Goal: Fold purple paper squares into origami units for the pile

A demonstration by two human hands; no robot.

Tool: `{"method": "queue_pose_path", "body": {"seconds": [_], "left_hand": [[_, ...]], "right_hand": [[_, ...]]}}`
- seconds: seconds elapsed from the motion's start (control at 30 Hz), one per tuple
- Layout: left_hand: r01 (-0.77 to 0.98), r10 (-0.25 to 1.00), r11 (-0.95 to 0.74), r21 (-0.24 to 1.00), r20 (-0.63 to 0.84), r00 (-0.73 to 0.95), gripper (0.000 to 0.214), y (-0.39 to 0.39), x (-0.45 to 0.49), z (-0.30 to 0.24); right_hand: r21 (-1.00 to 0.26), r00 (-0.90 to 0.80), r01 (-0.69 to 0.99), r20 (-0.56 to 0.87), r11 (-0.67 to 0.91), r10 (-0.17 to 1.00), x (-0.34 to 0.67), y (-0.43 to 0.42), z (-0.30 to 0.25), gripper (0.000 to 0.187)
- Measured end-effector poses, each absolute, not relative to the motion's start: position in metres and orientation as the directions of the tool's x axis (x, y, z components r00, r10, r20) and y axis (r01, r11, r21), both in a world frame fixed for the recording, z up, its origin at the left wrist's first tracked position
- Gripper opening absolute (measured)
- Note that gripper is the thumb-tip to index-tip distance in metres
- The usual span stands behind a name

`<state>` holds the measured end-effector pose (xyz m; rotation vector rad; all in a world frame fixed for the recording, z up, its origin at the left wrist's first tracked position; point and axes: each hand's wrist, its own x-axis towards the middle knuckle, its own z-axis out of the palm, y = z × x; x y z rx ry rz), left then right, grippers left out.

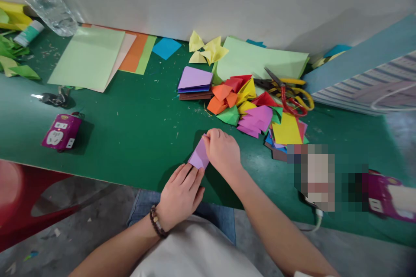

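Left hand (180,197) and right hand (222,151) have fingers pinching the folded lilac paper (199,155) just above the green work mat (130,117), near its front edge; a slack pinch could let layers slip, skewing the crease.

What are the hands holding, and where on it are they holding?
A folded piece of lilac paper: the right hand pinches its upper end, and the left hand holds its lower end.

The one view looked forward and down from the person's head, close above a green work table (107,138), with the wall (227,0) at 12 o'clock and the left hand (180,197) and right hand (222,151) near 6 o'clock
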<state>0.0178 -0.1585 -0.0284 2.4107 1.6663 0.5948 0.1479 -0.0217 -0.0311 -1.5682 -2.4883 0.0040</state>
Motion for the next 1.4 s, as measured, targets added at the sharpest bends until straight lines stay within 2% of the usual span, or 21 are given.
{"method": "queue_pose_path", "body": {"seconds": [0.13, 0.27, 0.33, 0.4, 0.5, 0.63, 0.77, 0.93, 1.07, 1.4], "left_hand": [[0.86, 0.924, -0.368, 0.355, 0.245, 0.294, 0.04, -0.158, 0.018, -0.027], [0.849, 0.925, -0.364, 0.383, 0.252, 0.283, 0.039, -0.158, 0.018, -0.027], [0.843, 0.928, -0.36, 0.4, 0.247, 0.28, 0.04, -0.159, 0.016, -0.026], [0.842, 0.934, -0.345, 0.416, 0.244, 0.262, 0.04, -0.16, 0.014, -0.024], [0.839, 0.944, -0.31, 0.448, 0.251, 0.215, 0.042, -0.157, 0.01, -0.017], [0.826, 0.959, -0.244, 0.509, 0.253, 0.128, 0.044, -0.143, 0.011, -0.01], [0.827, 0.968, -0.148, 0.542, 0.252, 0.008, 0.013, -0.126, 0.017, -0.012], [0.831, 0.956, -0.162, 0.532, 0.293, -0.001, 0.023, -0.119, 0.017, -0.021], [0.834, 0.943, -0.178, 0.522, 0.333, -0.007, 0.021, -0.118, 0.014, -0.023], [0.851, 0.961, -0.2, 0.486, 0.265, 0.074, 0.023, -0.116, 0.014, -0.022]], "right_hand": [[-0.156, -0.439, 0.868, 0.199, 0.471, 0.876, 0.149, -0.021, -0.029, 0.016], [-0.419, -0.414, 0.783, 0.201, 0.46, 0.888, 0.156, -0.012, -0.028, 0.014], [-0.553, -0.39, 0.735, 0.13, 0.394, 0.911, 0.161, -0.006, -0.025, 0.015], [-0.632, -0.412, 0.702, 0.017, 0.329, 0.911, 0.168, 0.0, -0.02, 0.016], [-0.674, -0.486, 0.685, -0.142, 0.275, 0.862, 0.179, 0.006, -0.01, 0.018], [-0.72, -0.589, 0.621, -0.17, 0.308, 0.79, 0.189, 0.008, -0.003, 0.016], [-0.715, -0.576, 0.627, -0.158, 0.31, 0.802, 0.187, 0.003, -0.007, 0.017], [-0.633, -0.505, 0.678, -0.031, 0.374, 0.863, 0.178, -0.007, -0.013, 0.016], [-0.598, -0.469, 0.685, 0.074, 0.415, 0.88, 0.171, -0.015, -0.015, 0.014], [-0.552, -0.433, 0.706, 0.159, 0.444, 0.887, 0.166, -0.022, -0.023, 0.012]]}}
